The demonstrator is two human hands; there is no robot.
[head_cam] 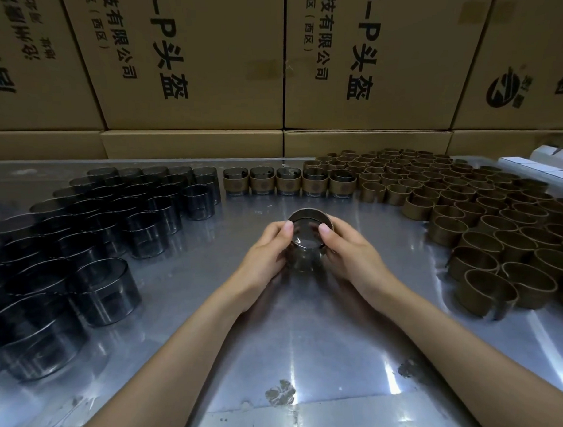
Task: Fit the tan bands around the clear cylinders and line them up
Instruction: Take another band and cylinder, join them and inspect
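Five banded cylinders (289, 185) lined up

A bare lane of table (278, 341) was left down the middle. It was flanked by cylinders (83, 239) left, bands (485, 225) right, and closed off by the banded row (288, 182) and boxes (205, 72) behind.

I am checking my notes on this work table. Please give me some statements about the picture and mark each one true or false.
1. Both hands, left hand and right hand, hold one cylinder. True.
2. The loose tan bands lie on the person's left. False: they lie on the right.
3. Five banded cylinders stand in a row at the back. True.
4. The bare clear cylinders are stacked on the cardboard boxes. False: they stand on the table.
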